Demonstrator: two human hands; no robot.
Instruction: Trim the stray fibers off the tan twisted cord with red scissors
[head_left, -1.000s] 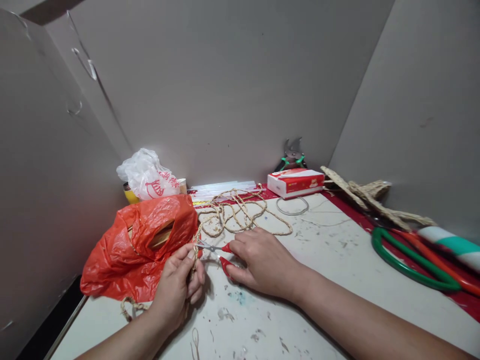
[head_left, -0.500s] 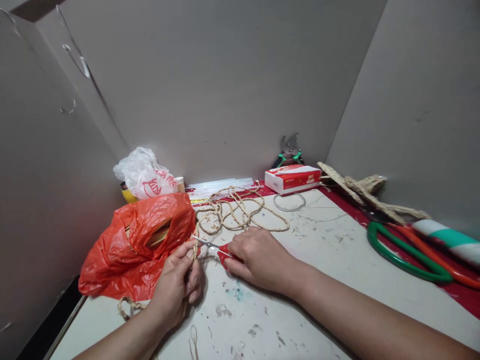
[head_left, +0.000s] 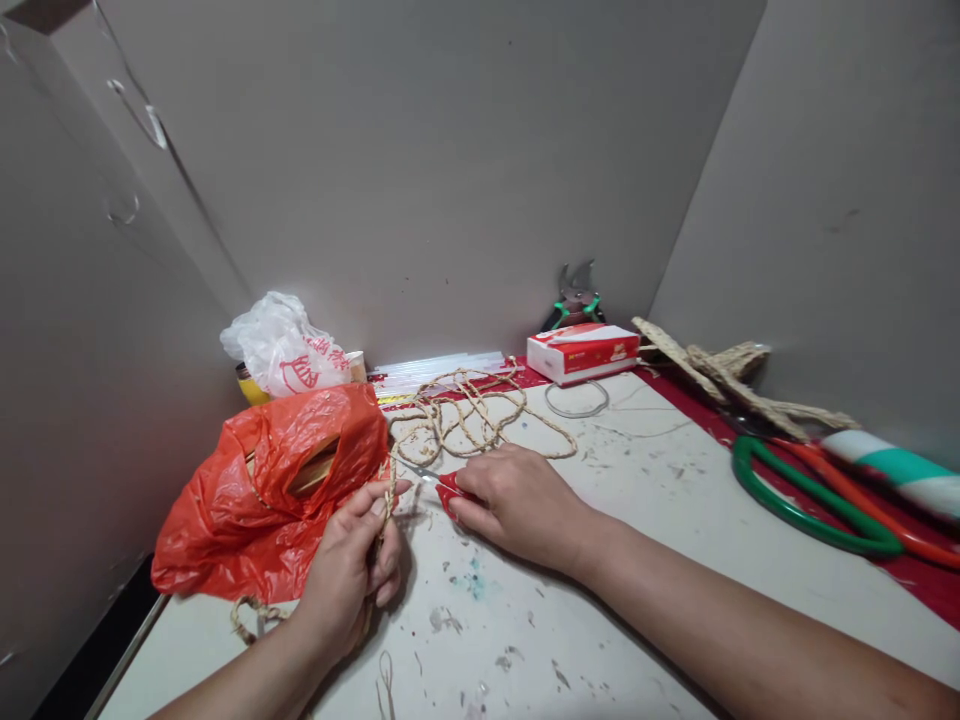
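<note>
Between the thumb and fingers of my left hand [head_left: 352, 555] is a braided straw cord [head_left: 391, 484], pinched so that a stretch of it stands up above the fingertips. The cord runs on into loose loops on the table behind, and a piece hangs out near my left wrist. My right hand [head_left: 517, 508] is closed around the red handles of a small pair of scissors [head_left: 448, 490]. Their blades point left toward the cord, close to my left fingertips. Whether the blades touch the cord I cannot tell.
An orange plastic bag [head_left: 225, 510] lies to the left, a white plastic bag [head_left: 281, 345] behind it. At the back are clear sticks [head_left: 442, 370], a tissue pack [head_left: 581, 352] and green-handled cutters [head_left: 576, 300]. Large green-handled shears [head_left: 810, 510] and straw braids [head_left: 735, 375] lie right.
The scissors have drawn back slightly to the right from the cord, and their blades have closed up. My left hand keeps its pinch on the cord. The view has shifted a little.
</note>
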